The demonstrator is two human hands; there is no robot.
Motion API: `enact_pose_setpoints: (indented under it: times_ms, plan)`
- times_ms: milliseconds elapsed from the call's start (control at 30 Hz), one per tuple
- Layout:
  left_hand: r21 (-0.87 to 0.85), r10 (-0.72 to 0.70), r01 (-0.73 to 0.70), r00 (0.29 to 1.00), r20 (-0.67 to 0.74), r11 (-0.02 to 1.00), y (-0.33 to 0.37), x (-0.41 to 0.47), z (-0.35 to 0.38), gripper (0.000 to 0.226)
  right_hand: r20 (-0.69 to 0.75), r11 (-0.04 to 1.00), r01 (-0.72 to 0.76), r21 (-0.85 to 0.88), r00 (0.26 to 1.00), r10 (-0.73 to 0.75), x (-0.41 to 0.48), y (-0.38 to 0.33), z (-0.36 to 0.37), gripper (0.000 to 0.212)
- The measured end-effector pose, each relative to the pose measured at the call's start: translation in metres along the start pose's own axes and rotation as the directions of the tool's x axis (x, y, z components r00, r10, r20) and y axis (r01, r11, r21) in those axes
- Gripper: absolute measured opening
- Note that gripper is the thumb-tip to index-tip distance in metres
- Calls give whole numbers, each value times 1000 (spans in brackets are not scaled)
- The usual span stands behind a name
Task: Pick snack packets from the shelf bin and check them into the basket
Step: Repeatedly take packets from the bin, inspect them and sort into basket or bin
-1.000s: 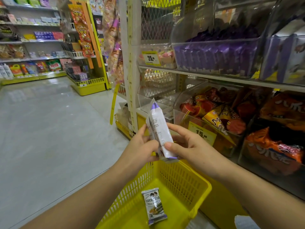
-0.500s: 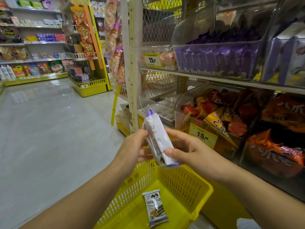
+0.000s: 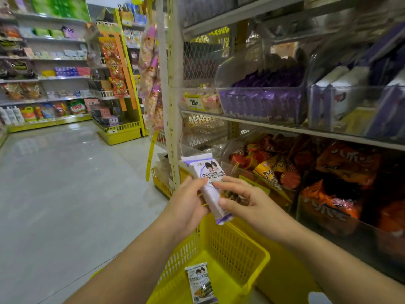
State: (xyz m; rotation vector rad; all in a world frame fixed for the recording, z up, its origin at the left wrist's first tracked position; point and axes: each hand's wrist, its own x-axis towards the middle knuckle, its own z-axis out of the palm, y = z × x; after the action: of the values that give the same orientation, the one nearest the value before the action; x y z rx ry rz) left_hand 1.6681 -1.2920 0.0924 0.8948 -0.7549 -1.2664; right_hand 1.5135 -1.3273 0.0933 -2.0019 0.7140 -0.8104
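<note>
- The left hand (image 3: pixel 186 206) is raised in front of the chest, fingers curled around the left edge of a white-and-purple plastic snack packet (image 3: pixel 210 170).
- The right hand (image 3: pixel 249 205) meets it from the other side, pinching the same packet with the thumb on its lower front and the forefinger across the printed face.
- The packet stands nearly upright, tilted slightly. It is held above the far rim of a yellow mesh plastic basket (image 3: pixel 232 242).
- The glossy grey floor (image 3: pixel 65 183) lies open to the left. On the right, a clear shelf bin of orange and red packets (image 3: pixel 265 165) sits close to the right hand.
- The held packet shows dark lettering, a small cartoon picture and purple crimped ends.
- A second, similar packet (image 3: pixel 200 281) lies flat on the basket's bottom.
</note>
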Motion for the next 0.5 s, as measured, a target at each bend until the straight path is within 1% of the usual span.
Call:
enact_pose_setpoints:
  times_ms: [67,133,200,267,300,400,500]
  plan:
    - [-30,20,-20,1000,16,999,3,-4,13,36,-28,999,11,-47,1000,-13,-10,-6,-12,46]
    - [-42,57,-55,997,61,998,8,-7,28,37,-85,999,12,-40,996,-16,-20,-11,-26,58]
    - [-6,96,-96,987,126,995,10,-10,45,38,-135,1000,20,15,991,-18,-32,-18,-40,64]
    - [55,117,-131,970,212,990,13,-13,66,40,-178,996,57,76,983,-42,-43,-28,-54,65]
    - [74,127,-148,963,239,986,15,-13,78,39,-211,994,84,74,975,-66,-49,-32,-62,64]
    - [103,174,-205,953,246,973,23,-13,116,30,-316,988,150,-37,936,-154,-61,-51,-91,60]
    - [223,172,-220,961,217,950,32,-6,154,25,-385,969,171,-179,894,-228,-67,-73,-124,55]
